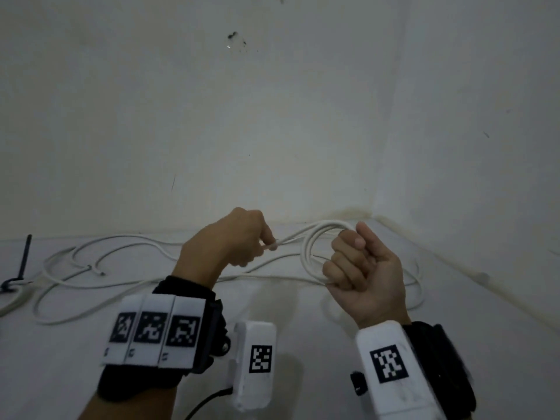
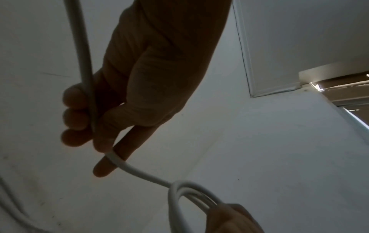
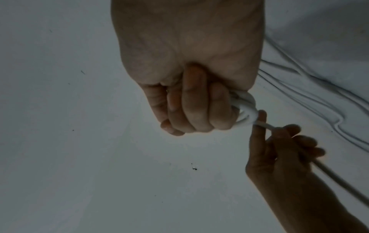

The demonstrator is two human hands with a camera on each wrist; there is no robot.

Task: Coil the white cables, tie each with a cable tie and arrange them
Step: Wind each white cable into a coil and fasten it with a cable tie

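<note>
Coiling step under way, judging by the partial coil (image 1: 315, 253): a few round loops of smooth, white, round-section cable, gathered and gripped in the closed fingers of the right hand (image 1: 363, 274). Held up above the white surface, in front of the wall corner. Just left of the coil, the feeding strand (image 2: 137, 171) pinched between thumb and forefinger of the left hand (image 1: 233, 241), other fingers curled round it, strand taut between the two hands. Below and to either side of the coil, much loose cable (image 1: 91, 268) in slack, wandering curves on the surface, one cut end (image 1: 101, 272) showing well left of the coil. Far left of the coil, a dark thin object (image 1: 24, 259), perhaps a tie; too dim to tell. Likely next: another loop swung over to the coil and matched in size, slack drawn in without kinks. Tying not yet begun. Cable probably stiffish, springy, prone to unwinding if released.
</note>
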